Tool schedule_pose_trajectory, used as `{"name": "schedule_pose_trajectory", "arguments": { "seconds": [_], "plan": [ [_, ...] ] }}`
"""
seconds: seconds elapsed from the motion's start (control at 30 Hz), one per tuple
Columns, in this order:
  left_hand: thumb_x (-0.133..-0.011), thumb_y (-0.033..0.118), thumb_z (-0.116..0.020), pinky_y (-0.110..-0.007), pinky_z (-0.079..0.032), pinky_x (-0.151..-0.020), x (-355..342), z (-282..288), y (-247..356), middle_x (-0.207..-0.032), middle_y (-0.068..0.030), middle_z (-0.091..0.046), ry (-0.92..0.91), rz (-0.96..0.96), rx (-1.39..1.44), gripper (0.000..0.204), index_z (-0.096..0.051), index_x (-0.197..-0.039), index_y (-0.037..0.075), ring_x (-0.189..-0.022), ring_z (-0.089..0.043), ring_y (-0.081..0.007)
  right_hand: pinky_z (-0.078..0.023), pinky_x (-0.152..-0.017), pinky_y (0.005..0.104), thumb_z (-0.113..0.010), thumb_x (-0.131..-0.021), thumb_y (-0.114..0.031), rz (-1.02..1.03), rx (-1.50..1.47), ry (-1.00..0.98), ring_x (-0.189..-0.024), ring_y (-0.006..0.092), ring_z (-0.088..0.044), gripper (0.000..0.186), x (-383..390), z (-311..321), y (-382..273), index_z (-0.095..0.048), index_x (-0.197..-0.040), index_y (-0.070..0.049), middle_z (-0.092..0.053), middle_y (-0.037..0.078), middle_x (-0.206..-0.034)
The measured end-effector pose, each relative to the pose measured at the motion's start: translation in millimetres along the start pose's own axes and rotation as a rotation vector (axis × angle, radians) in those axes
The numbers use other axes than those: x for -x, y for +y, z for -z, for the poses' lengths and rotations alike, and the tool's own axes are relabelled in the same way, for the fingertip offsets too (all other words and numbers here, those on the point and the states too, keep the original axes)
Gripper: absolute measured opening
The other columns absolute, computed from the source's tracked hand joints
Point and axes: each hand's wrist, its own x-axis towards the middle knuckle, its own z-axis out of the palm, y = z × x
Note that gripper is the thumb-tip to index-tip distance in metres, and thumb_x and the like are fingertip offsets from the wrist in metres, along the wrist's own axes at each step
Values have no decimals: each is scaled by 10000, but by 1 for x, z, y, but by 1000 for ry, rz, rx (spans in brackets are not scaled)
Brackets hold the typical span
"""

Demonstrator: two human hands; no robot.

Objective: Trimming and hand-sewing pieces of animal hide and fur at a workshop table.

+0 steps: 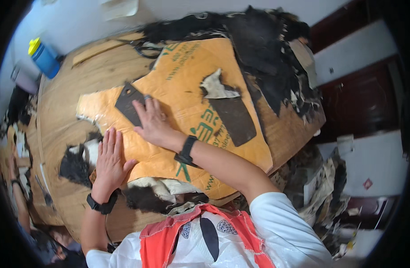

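A large orange sheet (178, 116) with green printing lies across the wooden table. My left hand (110, 156) rests flat near its lower left edge, fingers stretched out and holding nothing. My right hand (153, 123) lies on the sheet with its fingertips over the edge of a dark flat piece (128, 105) that has a hole at its top corner. Those fingers are stretched and spread, not wrapped round it. Farther right on the sheet are a second dark flat piece (236, 120) and a white fur scrap (219, 87).
Black fur pelts (263, 53) cover the table's far right. Dark and white fur (162, 192) shows under the sheet's near edge; more (75, 163) lies left. A blue bottle (45, 58) stands at the back left. Another person's arm (19, 196) is at far left.
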Motion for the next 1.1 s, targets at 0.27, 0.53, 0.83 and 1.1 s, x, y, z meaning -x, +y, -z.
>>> {"name": "schedule_pose_trajectory", "arguments": {
  "seconds": [0.27, 0.53, 0.83, 1.1],
  "plan": [
    [-937, 382, -602, -545, -177, -1206, 14, -13, -10, -1652, -219, -169, 31, -50, 12, 841, -201, -1590, 36, -1534, -136, -396, -201, -1164, 604, -736, -850, -414, 23, 77, 42, -1478, 406, -230, 735, 30, 41, 57, -488, -1408, -5, -356, 261, -1516],
    [-883, 322, -667, -542, -129, -1225, 34, 18, 59, -1665, -172, -166, -226, -224, 84, 823, -288, -1578, 99, -1541, -125, -379, -257, -1171, 561, -739, -841, -468, -585, 236, 273, -1447, 498, -256, 936, 172, 119, 136, -311, -1506, 34, -286, 353, -1534],
    [-743, 510, -741, -534, -124, -1227, 39, 2, 27, -1654, -211, -174, -210, -309, 25, 1007, -332, -1558, 81, -1533, -144, -394, -192, -1173, 615, -606, -946, -460, -532, 392, 341, -1449, 388, -339, 766, 297, 114, 128, -349, -1499, 3, -280, 251, -1589],
    [-833, 125, -719, -519, -232, -1207, 43, 11, 47, -1589, -208, -340, -123, -251, 118, 666, -497, -1459, 84, -1492, -270, -398, -317, -1140, 580, -724, -877, -287, -295, 276, -1, -1419, 381, -381, 675, 264, 184, 131, -460, -1465, -85, -397, 198, -1532]
  ]
}}
